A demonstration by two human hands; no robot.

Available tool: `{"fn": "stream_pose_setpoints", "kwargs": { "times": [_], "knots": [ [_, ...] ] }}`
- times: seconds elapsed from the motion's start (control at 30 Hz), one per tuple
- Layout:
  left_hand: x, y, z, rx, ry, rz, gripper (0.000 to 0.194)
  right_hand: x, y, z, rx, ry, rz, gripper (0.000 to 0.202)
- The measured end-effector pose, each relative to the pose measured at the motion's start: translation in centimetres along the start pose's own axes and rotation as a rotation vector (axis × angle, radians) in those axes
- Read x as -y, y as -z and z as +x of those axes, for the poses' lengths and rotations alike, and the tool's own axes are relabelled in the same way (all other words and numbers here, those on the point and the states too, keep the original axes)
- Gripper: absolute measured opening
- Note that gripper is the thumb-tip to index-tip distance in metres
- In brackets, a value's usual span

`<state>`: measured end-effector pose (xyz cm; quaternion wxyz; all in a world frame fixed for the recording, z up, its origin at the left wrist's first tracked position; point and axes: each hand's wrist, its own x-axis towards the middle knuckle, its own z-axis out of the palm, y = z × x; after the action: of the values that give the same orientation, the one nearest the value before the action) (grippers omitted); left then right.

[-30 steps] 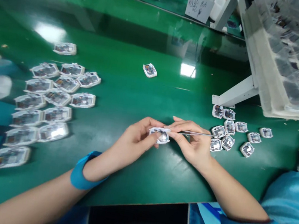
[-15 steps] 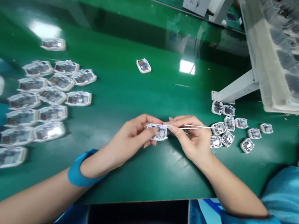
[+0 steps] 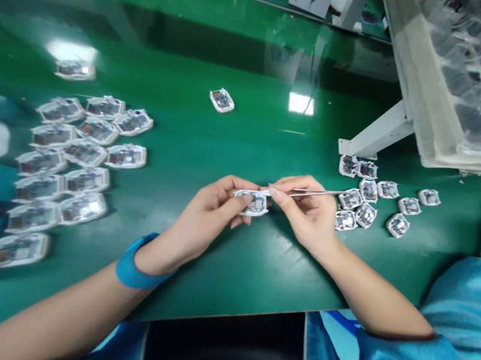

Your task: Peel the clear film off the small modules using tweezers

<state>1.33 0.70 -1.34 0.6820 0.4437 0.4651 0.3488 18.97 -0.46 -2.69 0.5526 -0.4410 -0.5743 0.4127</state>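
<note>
Between the thumb and fingers of my left hand (image 3: 215,209) is a small white casing (image 3: 256,205) with an open face that shows a circuit board. My left thumb presses on the board. My right hand (image 3: 304,208) is closed on a pair of thin metal tweezers (image 3: 316,192), whose back ends point right. The tweezers' tips meet the top right edge of the casing, partly hidden by my right fingers. What the tips grip there is too small to make out.
Rows of similar casings (image 3: 85,152) lie at left, a smaller group (image 3: 369,191) at right. One lone casing (image 3: 222,100) lies farther back. A white post (image 3: 379,129) supports a plastic tray (image 3: 442,114) at upper right. Another person's blue sleeve (image 3: 473,296) is at right.
The camera view has shifted slightly. Both hands still hold the casing and the tweezers, and the tweezers' back ends have tilted a little upward.
</note>
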Motion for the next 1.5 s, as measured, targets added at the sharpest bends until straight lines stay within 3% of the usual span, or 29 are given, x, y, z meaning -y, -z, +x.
{"fn": "stream_pose_setpoints", "kwargs": {
  "times": [0.37,0.73,1.0,1.37,1.5],
  "knots": [
    [0.29,-0.23,-0.05,-0.043,-0.004,-0.032,0.019,-0.17,0.04,-0.05,0.006,0.06,-0.107,0.004],
    [0.18,-0.59,-0.16,-0.013,-0.068,-0.046,0.014,-0.33,-0.1,-0.3,-0.009,0.092,-0.104,0.004],
    [-0.15,-0.59,0.06,-0.033,-0.011,-0.134,0.008,-0.15,-0.21,-0.31,0.007,0.124,-0.124,0.003],
    [0.09,0.06,0.04,0.106,-0.077,-0.064,0.035,-0.34,0.05,0.05,0.006,0.211,-0.209,0.002],
    [0.2,0.27,0.49,0.087,-0.092,0.038,0.037,-0.36,0.21,0.25,-0.014,0.211,-0.253,0.005]
  ]
}}
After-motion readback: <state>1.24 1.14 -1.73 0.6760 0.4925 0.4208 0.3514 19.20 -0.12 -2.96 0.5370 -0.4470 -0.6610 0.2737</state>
